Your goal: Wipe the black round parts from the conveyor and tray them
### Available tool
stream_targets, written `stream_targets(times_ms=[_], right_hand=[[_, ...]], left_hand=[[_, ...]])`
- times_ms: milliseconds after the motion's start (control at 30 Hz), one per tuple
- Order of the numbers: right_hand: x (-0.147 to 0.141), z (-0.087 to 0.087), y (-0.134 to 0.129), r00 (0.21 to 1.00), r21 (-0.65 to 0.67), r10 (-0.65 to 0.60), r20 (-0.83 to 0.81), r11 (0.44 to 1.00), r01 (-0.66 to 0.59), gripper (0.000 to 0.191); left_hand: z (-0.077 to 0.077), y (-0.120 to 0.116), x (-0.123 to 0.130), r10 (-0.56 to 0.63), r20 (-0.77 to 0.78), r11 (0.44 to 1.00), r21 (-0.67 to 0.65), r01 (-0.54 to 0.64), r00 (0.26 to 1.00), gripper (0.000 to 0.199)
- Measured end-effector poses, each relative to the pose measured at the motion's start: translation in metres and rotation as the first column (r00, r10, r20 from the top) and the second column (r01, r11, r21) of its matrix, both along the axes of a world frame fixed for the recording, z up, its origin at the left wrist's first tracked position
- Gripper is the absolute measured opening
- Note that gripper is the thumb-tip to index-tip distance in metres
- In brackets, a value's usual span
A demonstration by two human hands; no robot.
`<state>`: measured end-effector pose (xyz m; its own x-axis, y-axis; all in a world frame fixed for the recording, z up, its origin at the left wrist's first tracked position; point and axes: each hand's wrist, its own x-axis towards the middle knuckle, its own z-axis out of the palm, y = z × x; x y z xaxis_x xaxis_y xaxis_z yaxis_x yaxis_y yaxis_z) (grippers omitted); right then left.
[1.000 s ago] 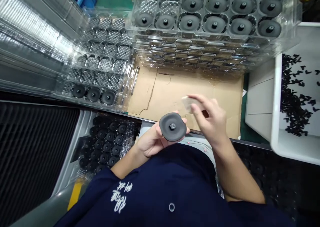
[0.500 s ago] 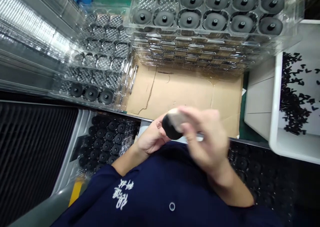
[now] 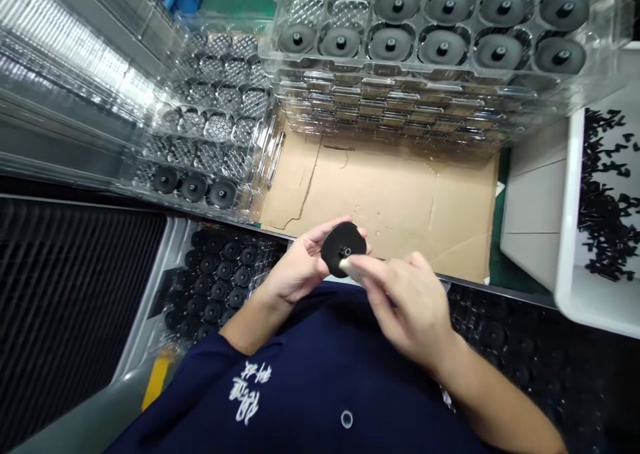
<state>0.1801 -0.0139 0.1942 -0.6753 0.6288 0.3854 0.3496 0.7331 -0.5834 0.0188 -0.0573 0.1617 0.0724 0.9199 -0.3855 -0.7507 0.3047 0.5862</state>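
A black round disc (image 3: 334, 246) with a small raised hub in its middle is tilted up in my left hand (image 3: 297, 267), whose fingers curl round its rim. Over the lower right of the disc, my right hand (image 3: 411, 301) pinches a small pale piece (image 3: 353, 271), its tip against or just above the face beside the hub. The kind of this piece is unclear, since the fingers cover most of it. Both hands are in front of my dark blue shirt, at the near edge of a cardboard sheet (image 3: 380, 194).
Stacked clear plastic trays (image 3: 360, 71) with similar discs stand at the back. Another clear tray (image 3: 235, 154) on the left holds 3 discs in its near row. A white bin (image 3: 575, 241) at the right contains small black parts (image 3: 607, 221). More discs (image 3: 220, 274) lie lower left.
My right hand has moved down and slightly right, uncovering the disc's face and hub. The disc has turned more towards me. The whole view has shifted slightly.
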Motion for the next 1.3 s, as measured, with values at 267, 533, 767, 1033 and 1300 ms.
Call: stream_targets(times_ms=[267,533,767,1033,1300], right_hand=[[-0.01,-0.008,0.046,0.972,0.161,0.222,-0.083,0.965,-0.207,0.027],[0.021,-0.095,0.027,0.968,-0.565,-0.249,0.032,0.794,0.223,0.029],[0.036,-0.056,0.015,0.893,-0.47,-0.443,0.073,0.774,0.423,0.029],[0.008,0.01,0.006,0.998,-0.116,0.055,-0.03,0.992,-0.058,0.021],[0.012,0.008,0.003,0.99,-0.306,0.064,-0.128,0.947,-0.101,0.021]], left_hand=[[-0.009,-0.01,0.007,-0.116,0.159,0.979,-0.145,0.14,0.98,0.044],[-0.005,-0.014,-0.001,-0.068,0.281,0.973,-0.193,0.126,0.957,0.084],[-0.005,-0.006,0.004,-0.095,0.225,0.978,-0.161,0.133,0.97,0.081],[-0.007,-0.009,0.007,0.098,-0.049,0.984,-0.146,-0.104,0.994,0.068],[-0.009,-0.007,0.007,0.062,-0.017,0.99,-0.128,-0.064,0.998,0.071]])
